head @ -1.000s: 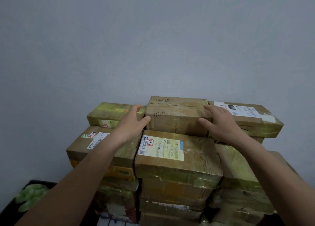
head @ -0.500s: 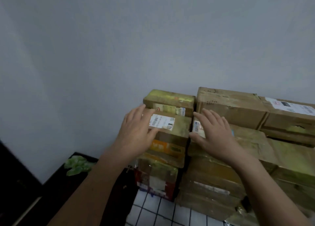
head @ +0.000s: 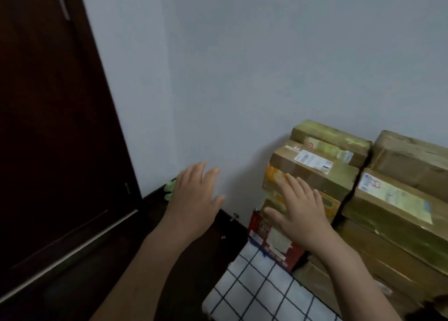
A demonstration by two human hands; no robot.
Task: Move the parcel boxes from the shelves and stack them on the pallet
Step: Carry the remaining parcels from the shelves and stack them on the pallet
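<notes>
Parcel boxes [head: 312, 173] stand stacked at the right against a pale grey wall [head: 242, 66], beside a white checked cloth [head: 254, 294]. A dark door [head: 48, 127] fills the left. The left hand [head: 194, 197] and right hand [head: 300, 214] are spread, holding nothing, the right in front of the stack.

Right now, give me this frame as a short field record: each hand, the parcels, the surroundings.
left hand: open, holds nothing, before the pale grey wall
right hand: open, fingers spread, before the brown taped cardboard parcel stack; contact unclear
stack bottom left: red printed box
in front: white cloth with dark grid
far left: dark brown wooden door
</notes>
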